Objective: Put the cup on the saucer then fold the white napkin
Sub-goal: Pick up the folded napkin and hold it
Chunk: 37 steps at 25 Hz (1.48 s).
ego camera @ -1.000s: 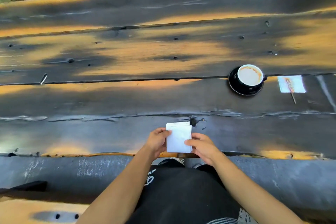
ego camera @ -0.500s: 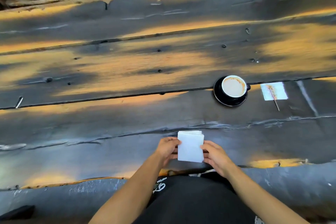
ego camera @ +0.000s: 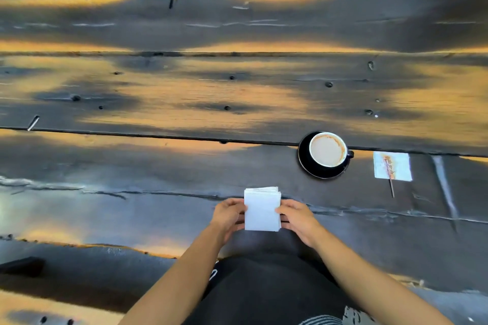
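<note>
**Squaring up the folded napkin near the table's front edge**

Holding the white napkin point(ego camera: 262, 210) from both sides, the person has it as a compact, several-layered rectangle, its layers showing at the far edge. The left hand point(ego camera: 228, 215) takes the napkin's left edge, fingers curled in against it with the tips touching the paper; the right hand point(ego camera: 297, 217) does the same on the right edge, thumb and fingers pinching the side. Whether the napkin lies flat on the wooden table point(ego camera: 184, 103) or is lifted slightly above it cannot be told.

The cup point(ego camera: 328, 149), with a milky coffee in it, already sits on the black saucer point(ego camera: 307, 166), beyond the napkin and to its right, well apart from it. So the first part of the task looks done, and the fold looks close to finished.

To do this step well, I judge that the layers at the napkin's far edge need aligning, since they look a little fanned. Pressing both sides inward evenly, then running a thumb along the crease, should keep the stack square. Thin paper slips and springs open, so the grip should loosen only once the napkin lies flat on the table.

Further right of the saucer lies a stained paper square point(ego camera: 392, 166) with a thin stick point(ego camera: 390, 179) across it; it plays no part here.
</note>
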Motion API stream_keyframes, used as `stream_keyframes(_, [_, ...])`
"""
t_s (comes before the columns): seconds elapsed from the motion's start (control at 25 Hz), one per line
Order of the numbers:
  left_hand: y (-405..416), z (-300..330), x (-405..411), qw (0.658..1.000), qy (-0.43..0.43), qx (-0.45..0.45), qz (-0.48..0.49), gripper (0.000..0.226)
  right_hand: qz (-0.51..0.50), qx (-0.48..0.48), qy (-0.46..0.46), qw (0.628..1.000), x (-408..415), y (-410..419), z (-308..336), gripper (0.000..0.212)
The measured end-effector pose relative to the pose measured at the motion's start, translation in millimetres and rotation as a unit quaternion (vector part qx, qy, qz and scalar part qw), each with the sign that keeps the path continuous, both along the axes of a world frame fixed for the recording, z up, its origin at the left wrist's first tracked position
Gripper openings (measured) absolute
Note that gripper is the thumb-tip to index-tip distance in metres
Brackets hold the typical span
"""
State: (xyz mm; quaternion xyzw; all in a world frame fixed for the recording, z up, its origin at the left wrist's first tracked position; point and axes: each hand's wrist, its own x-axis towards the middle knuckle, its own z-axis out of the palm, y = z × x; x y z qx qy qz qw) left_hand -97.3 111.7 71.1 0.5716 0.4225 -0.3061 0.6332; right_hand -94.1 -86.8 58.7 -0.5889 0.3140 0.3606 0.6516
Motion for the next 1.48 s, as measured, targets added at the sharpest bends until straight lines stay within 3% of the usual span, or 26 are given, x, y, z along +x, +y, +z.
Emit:
stream_keyframes(0.48, [7, -12, 109, 0.996, -0.026, 0.043, -0.073, 0.015, -0.04, -0.093, -0.016, 0.995, 90, 21, -19, 0.031])
stream_keyframes(0.8, [-3, -30, 179, 0.988, -0.056, 0.074, -0.12, 0.017, 0.04, -0.243, -0.101, 0.964, 148, 23, -25, 0.039])
stream_keyframes(1.04, [-4, -45, 196, 0.97, -0.074, 0.167, -0.158, 0.017, 0.106, -0.291, -0.103, 0.945, 163, 29, -31, 0.04])
stream_keyframes(1.28, [1, -44, 196, 0.969, -0.069, 0.171, -0.167, 0.016, 0.109, -0.303, -0.113, 0.94, 161, 33, -26, 0.042])
stream_keyframes(1.4, [6, -36, 189, 0.951, -0.093, 0.206, -0.21, 0.007, 0.117, -0.292, -0.116, 0.942, 158, 27, -17, 0.043])
stream_keyframes(1.48, [10, -31, 180, 0.937, -0.101, 0.221, -0.25, 0.012, 0.14, -0.304, -0.118, 0.935, 152, 23, -13, 0.042])
